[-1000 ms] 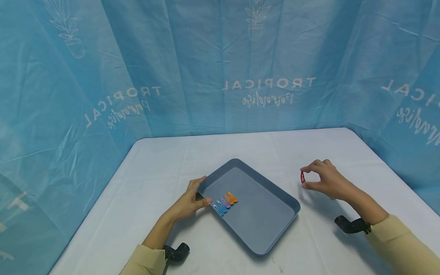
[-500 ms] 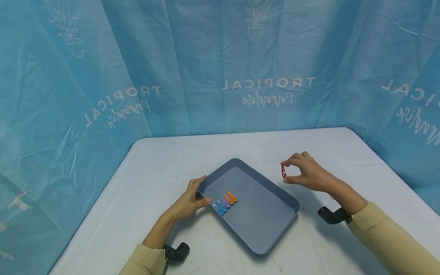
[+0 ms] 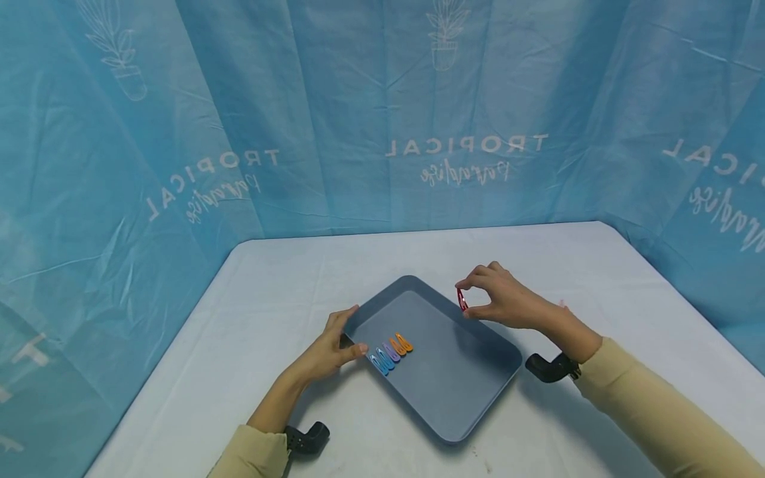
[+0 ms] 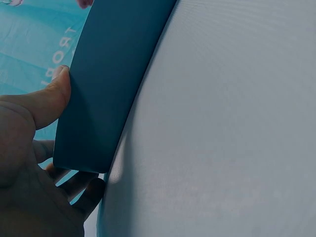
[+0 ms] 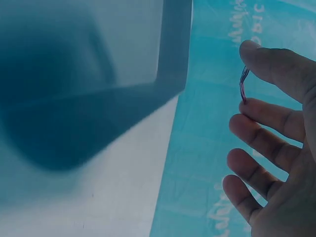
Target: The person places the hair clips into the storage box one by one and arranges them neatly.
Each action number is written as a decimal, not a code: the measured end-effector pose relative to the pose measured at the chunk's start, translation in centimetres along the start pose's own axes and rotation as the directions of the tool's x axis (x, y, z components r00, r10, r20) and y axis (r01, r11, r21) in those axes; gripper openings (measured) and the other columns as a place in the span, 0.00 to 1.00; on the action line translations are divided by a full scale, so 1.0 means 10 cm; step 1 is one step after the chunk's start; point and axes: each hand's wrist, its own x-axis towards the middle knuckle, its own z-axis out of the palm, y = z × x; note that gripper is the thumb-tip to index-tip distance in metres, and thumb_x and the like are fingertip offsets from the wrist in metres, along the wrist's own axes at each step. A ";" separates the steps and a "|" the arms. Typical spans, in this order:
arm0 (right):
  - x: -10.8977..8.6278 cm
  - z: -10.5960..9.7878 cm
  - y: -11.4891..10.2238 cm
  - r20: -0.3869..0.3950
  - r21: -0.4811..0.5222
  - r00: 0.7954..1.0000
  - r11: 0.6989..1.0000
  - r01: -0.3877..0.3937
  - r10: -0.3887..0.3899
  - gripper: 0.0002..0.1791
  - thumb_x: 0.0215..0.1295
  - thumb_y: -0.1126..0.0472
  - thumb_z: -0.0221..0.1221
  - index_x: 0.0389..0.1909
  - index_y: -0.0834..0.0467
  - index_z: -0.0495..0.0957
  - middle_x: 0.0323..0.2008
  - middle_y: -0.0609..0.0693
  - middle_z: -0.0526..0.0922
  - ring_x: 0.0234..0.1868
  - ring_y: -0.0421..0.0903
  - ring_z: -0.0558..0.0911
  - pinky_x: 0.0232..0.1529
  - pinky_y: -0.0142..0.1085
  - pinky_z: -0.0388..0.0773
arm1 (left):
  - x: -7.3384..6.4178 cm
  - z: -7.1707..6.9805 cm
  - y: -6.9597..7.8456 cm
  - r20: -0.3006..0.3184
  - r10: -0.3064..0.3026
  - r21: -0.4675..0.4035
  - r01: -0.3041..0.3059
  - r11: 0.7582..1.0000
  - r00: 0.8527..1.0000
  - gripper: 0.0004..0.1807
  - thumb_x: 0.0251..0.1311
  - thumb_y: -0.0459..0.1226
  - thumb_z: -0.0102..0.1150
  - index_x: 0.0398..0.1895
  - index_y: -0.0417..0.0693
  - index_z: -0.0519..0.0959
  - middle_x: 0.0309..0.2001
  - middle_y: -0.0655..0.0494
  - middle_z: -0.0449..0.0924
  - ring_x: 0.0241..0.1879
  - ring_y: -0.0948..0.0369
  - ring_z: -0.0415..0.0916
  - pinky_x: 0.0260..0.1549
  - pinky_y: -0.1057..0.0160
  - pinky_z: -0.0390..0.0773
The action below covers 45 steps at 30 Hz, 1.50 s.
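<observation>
While five clips [image 3: 392, 352] already lie in our tray [image 3: 454, 378], low in the frame's middle, our right hand [image 3: 505, 297] pinches a red clip [image 3: 462, 299], not yet set down, over the tray's upper right edge; our left hand [image 3: 331, 346] grips its left corner

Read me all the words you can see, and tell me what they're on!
"TROPICAL", backwards, on the blue curtain: left, middle, cut off at right.
"Paradise", backwards, beneath it, likewise.
Lower-left curtain letters: only pieces, unreadable.
Wrist views: only blurry or partial curtain writing.
Tray, hair clips: none I can read.
</observation>
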 end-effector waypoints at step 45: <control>0.48 0.72 -0.38 0.321 0.050 0.937 0.991 0.128 -0.137 0.26 0.55 0.55 0.67 0.56 0.54 0.77 0.50 0.46 0.78 0.49 0.44 0.69 0.49 0.39 0.72 | -0.01 0.00 0.03 0.008 0.002 -0.015 -0.002 1.000 1.000 0.45 0.60 0.44 0.61 0.75 0.49 0.47 0.70 0.42 0.47 0.72 0.42 0.45 0.65 0.37 0.53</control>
